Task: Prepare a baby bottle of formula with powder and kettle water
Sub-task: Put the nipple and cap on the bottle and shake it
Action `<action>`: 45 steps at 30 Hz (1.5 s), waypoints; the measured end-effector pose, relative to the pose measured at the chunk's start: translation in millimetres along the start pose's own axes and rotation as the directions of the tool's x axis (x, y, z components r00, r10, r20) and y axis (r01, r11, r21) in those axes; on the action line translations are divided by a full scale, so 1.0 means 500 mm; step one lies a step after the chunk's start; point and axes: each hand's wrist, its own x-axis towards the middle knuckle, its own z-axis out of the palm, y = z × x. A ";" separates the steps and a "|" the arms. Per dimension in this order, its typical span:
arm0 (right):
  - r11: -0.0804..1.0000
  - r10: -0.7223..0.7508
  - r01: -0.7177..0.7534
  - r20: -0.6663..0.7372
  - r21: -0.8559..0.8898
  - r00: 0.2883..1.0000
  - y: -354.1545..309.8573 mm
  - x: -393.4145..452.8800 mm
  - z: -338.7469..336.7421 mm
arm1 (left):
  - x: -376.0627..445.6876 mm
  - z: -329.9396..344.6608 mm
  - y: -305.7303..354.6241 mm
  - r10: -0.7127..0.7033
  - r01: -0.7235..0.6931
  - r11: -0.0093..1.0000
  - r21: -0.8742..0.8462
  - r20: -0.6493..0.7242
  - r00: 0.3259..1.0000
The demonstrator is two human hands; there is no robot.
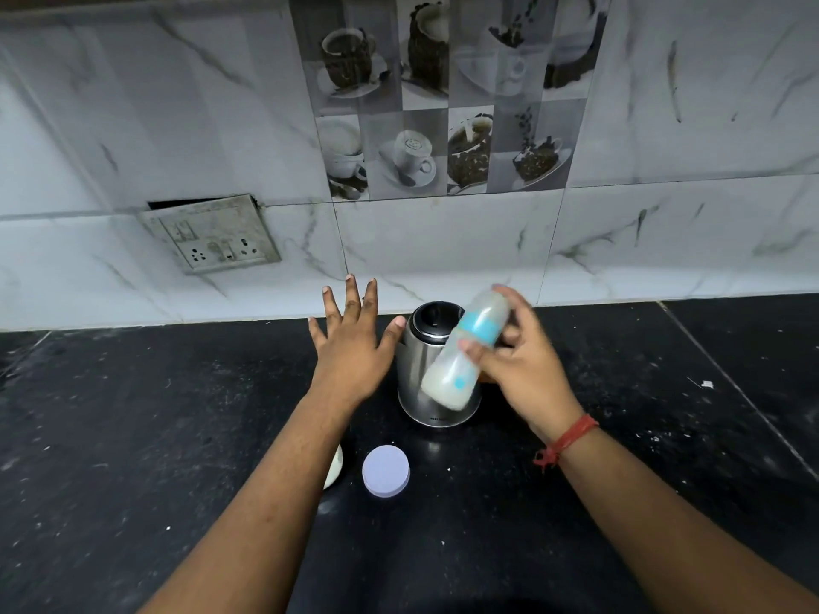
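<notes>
My right hand (523,370) grips a baby bottle (461,356) with a blue band and milky white liquid inside; the bottle is tilted in the air and blurred, its base toward the lower left. Right behind it on the black counter stands a steel kettle (414,370) with a black lid. My left hand (352,343) hovers open with spread fingers just left of the kettle, holding nothing. A round pale lavender lid (385,471) lies flat on the counter in front of the kettle. A white rounded object (333,469) shows partly from under my left forearm.
The black stone counter (133,414) runs along a marble-tiled wall. A socket plate (212,234) hangs loose on the wall at the left. A small white scrap (707,384) lies on the counter at the right.
</notes>
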 end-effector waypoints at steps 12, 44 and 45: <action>0.981 -0.007 0.070 -0.331 0.180 0.944 -0.042 0.022 -0.026 | -0.003 -0.005 0.004 -0.004 0.005 1.000 0.024 -0.006 1.000; 0.992 -0.072 0.107 -0.407 0.063 0.911 -0.009 0.040 -0.025 | 0.001 0.011 -0.003 -0.004 0.004 1.000 0.018 0.013 1.000; 0.994 -0.078 0.101 -0.377 0.041 0.923 -0.002 0.037 -0.016 | 0.000 0.012 -0.002 -0.006 0.006 1.000 0.020 0.017 1.000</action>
